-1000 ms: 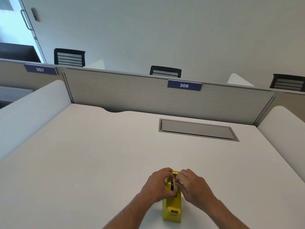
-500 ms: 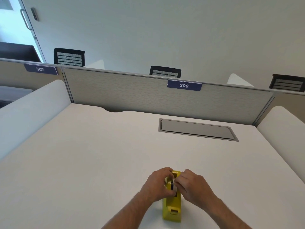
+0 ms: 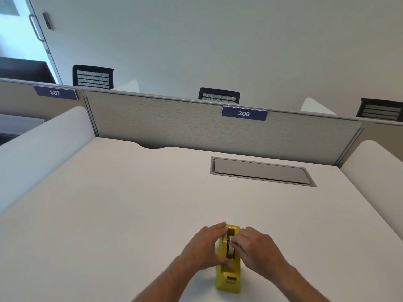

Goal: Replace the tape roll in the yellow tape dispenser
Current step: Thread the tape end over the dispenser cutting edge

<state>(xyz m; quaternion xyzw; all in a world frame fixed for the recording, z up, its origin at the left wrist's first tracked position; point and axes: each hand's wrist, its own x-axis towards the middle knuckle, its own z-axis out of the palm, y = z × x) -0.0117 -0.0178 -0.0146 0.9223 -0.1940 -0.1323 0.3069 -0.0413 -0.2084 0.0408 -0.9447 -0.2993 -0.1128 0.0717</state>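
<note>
yellow tape dispenser (image 3: 227, 277) stands upright on the white tabletop (image 3: 122, 210), near the edge closest to the person, at 6 o'clock in the head view. its long axis runs 12 to 6 o'clock, with the cutter end toward the person. tape roll (image 3: 230, 247) sits in the dispenser's slot; only a thin white and dark edge shows between the fingers. left hand (image 3: 206, 247) is cupped against the dispenser's left side, fingers reaching toward its far end, thumb low on the body: grasping the dispenser. right hand (image 3: 257, 250) is at the right side, fingertips curled in at the roll; cannot tell whether they pinch it or only touch it. grey cable hatch (image 3: 261, 172) is set in the tabletop at 1 o'clock, well apart. partition label "306" (image 3: 244, 113) is at 12 o'clock.
</note>
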